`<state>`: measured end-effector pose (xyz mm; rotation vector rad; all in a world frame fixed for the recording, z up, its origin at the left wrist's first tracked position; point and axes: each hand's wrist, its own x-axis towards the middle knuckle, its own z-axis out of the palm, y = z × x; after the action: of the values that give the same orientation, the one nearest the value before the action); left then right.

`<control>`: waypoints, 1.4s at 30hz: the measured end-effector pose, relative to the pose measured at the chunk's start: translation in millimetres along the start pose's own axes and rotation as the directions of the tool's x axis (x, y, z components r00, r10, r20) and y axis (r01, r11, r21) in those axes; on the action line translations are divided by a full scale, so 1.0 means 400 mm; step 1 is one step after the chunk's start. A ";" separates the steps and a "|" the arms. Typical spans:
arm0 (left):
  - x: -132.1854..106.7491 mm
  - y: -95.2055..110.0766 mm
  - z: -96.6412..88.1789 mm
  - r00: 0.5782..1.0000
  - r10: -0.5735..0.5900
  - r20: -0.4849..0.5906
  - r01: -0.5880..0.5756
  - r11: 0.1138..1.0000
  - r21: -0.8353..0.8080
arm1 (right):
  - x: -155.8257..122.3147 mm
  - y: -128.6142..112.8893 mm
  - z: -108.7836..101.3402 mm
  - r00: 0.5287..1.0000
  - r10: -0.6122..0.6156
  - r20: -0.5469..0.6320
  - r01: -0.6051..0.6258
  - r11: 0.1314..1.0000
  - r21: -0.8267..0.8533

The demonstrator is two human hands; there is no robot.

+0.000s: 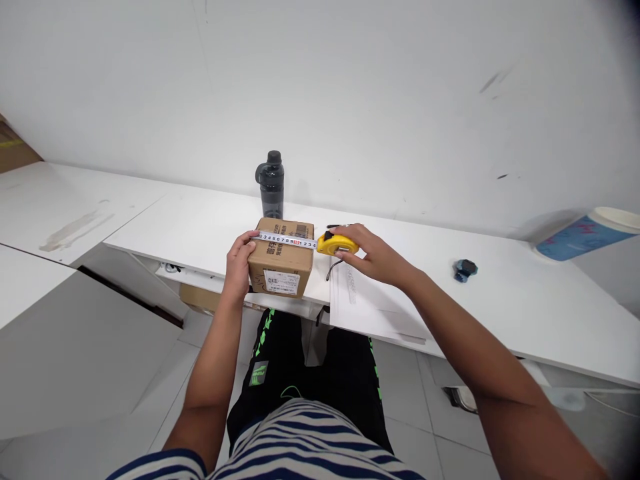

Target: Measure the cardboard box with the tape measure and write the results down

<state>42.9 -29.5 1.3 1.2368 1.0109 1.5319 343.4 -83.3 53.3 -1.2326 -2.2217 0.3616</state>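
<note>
A brown cardboard box with dark print on top and a white label on its front sits at the front edge of the white desk. Across its top runs the pulled-out blade of a tape measure, numbers facing up. My left hand is closed at the box's left edge, pinching the blade's end against it. My right hand grips the yellow tape measure case just past the box's right edge. A dark wrist strap hangs from the case.
Behind the box stands a dark drink bottle. Paper sheets lie right of the box. Farther right are a small dark blue object and a blue paper cup leaning near the wall. Under the desk is another carton.
</note>
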 end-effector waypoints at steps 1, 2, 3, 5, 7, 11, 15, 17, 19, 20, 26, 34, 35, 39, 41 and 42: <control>0.000 0.001 0.000 1.000 0.003 0.000 -0.003 1.000 -0.002 | 0.001 -0.003 -0.003 1.000 -0.005 -0.004 0.005 1.000 -0.003; 0.001 0.002 0.001 1.000 0.005 -0.002 -0.005 1.000 -0.009 | 0.002 -0.007 -0.007 1.000 -0.013 -0.010 0.013 1.000 -0.009; 0.001 0.002 0.002 1.000 0.000 -0.004 -0.001 1.000 -0.022 | 0.006 -0.013 -0.013 1.000 -0.025 -0.016 0.024 1.000 -0.018; 0.002 0.001 0.005 1.000 -0.030 -0.007 0.030 0.997 -0.065 | 0.020 -0.029 -0.023 0.999 -0.050 -0.022 0.049 0.998 -0.048; 0.001 0.001 0.010 0.998 -0.068 -0.001 0.068 0.991 -0.115 | 0.048 -0.048 -0.025 0.997 -0.076 -0.005 0.076 0.994 -0.079; -0.007 0.006 0.022 0.996 -0.094 0.013 0.095 0.979 -0.179 | 0.142 -0.093 0.017 0.992 -0.114 0.049 0.117 0.991 -0.062; -0.015 0.013 0.023 0.994 -0.107 0.016 0.108 0.964 -0.241 | 0.245 -0.153 0.100 0.991 -0.125 0.042 0.126 0.992 -0.010; -0.016 0.009 0.022 0.992 -0.126 0.000 0.122 0.956 -0.265 | 0.277 -0.185 0.129 0.990 -0.122 0.071 0.124 0.992 -0.031; -0.013 0.002 0.020 0.989 -0.146 -0.027 0.133 0.951 -0.280 | 0.289 -0.209 0.143 0.988 -0.115 0.100 0.123 0.989 -0.077; -0.010 -0.002 0.020 0.988 -0.149 -0.037 0.133 0.951 -0.281 | 0.288 -0.215 0.144 0.988 -0.118 0.103 0.128 0.986 -0.103; -0.004 0.011 0.016 0.997 -0.002 -0.076 0.000 1.000 -0.018 | 0.209 -0.197 0.131 0.984 -0.170 -0.045 0.159 0.970 -0.184; -0.250 0.088 0.087 0.856 0.514 -0.053 -0.512 0.858 0.045 | -0.022 -0.213 0.155 0.809 -0.374 -0.454 0.366 0.924 -0.108; -0.285 0.084 0.113 0.912 0.408 0.038 -0.405 0.912 -0.071 | -0.046 -0.210 0.162 0.769 -0.422 -0.480 0.401 0.903 -0.153; -0.352 0.037 0.217 0.985 -0.085 0.150 0.125 0.951 -0.282 | -0.114 -0.147 0.186 0.697 -0.465 -0.546 0.349 0.885 -0.307; -0.344 0.006 0.261 0.946 -0.284 0.158 0.321 0.889 -0.326 | -0.139 -0.091 0.192 0.746 -0.352 -0.565 0.242 0.934 -0.263; -0.333 -0.008 0.280 0.922 -0.345 0.177 0.385 0.864 -0.324 | -0.151 -0.060 0.191 0.769 -0.299 -0.564 0.197 0.951 -0.237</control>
<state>167.0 -150.4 -16.8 0.8118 0.7961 1.2588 306.4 -144.1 -17.4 -0.9343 -1.8363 -0.2976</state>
